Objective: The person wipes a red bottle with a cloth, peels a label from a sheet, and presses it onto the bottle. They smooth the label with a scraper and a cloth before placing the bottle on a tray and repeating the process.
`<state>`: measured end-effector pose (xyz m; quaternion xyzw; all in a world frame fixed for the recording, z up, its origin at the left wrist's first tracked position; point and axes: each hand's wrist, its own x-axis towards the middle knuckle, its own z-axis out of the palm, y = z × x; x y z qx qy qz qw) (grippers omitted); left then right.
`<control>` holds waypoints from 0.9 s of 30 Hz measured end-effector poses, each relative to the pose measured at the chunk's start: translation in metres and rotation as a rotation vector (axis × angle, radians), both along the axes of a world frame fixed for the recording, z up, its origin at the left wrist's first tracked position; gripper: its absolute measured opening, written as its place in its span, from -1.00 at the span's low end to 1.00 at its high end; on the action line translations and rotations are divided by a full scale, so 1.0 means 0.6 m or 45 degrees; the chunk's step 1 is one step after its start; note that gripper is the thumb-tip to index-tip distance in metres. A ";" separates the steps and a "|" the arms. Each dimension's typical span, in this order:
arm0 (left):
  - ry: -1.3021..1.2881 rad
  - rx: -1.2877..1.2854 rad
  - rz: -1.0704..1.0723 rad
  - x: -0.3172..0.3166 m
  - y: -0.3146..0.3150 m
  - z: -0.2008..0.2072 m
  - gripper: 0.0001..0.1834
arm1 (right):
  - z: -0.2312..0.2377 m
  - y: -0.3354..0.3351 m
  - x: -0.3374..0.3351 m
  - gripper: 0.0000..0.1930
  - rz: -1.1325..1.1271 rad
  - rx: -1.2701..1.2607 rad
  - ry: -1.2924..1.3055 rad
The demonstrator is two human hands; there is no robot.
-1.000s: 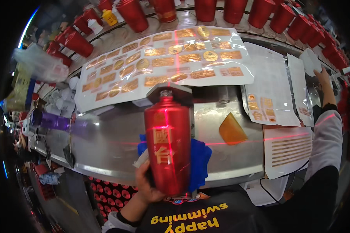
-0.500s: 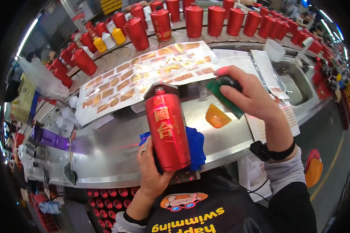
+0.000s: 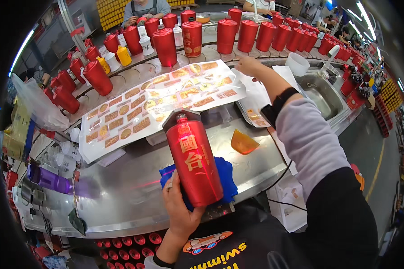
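Observation:
A red bottle point(image 3: 195, 168) with gold lettering lies tilted in a dark angular cradle point(image 3: 180, 114), its neck pointing away from me. My left hand point(image 3: 179, 208) grips the bottle's lower left side. Beneath the bottle a blue cloth point(image 3: 229, 177) is bunched up. My right hand point(image 3: 252, 68) is stretched out past the right end of a large white sheet of gold stickers point(image 3: 134, 130), over white papers point(image 3: 251, 92). Its fingers are mostly hidden, and whether it holds anything does not show. An orange translucent scraper-like piece point(image 3: 243, 142) lies on the metal table to the bottle's right.
Red bottles point(image 3: 226, 36) line the curved conveyor behind the table. A sink point(image 3: 321, 96) and a white tub point(image 3: 297, 64) are at the right. A purple container point(image 3: 51, 178) and a clear plastic bag point(image 3: 38, 103) are at the left. Other people point(image 3: 146, 11) sit across the conveyor.
My right hand has moved away from me toward the far papers. The green and black tool it held is no longer visible. My left hand stays on the bottle; the view has tilted up.

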<state>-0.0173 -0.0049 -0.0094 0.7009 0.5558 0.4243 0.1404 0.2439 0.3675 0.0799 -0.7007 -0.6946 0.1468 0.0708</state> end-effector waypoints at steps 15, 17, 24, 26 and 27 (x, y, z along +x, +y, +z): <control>-0.020 -0.013 -0.041 -0.016 0.008 0.002 -0.03 | -0.062 0.191 -0.087 -0.52 0.580 -0.073 -0.372; -0.026 -0.016 -0.073 -0.018 0.009 -0.001 -0.02 | -0.062 0.188 -0.088 -0.61 0.401 0.099 -0.377; -0.007 -0.031 -0.104 -0.019 0.009 0.000 0.02 | -0.066 0.192 -0.071 -0.76 0.652 0.590 -0.148; -0.014 -0.017 -0.103 -0.018 0.009 -0.002 0.01 | -0.045 0.189 -0.076 -0.78 0.840 0.830 -0.208; -0.018 0.000 -0.106 -0.016 0.010 -0.002 0.01 | -0.032 0.188 -0.077 -0.78 0.842 0.829 -0.211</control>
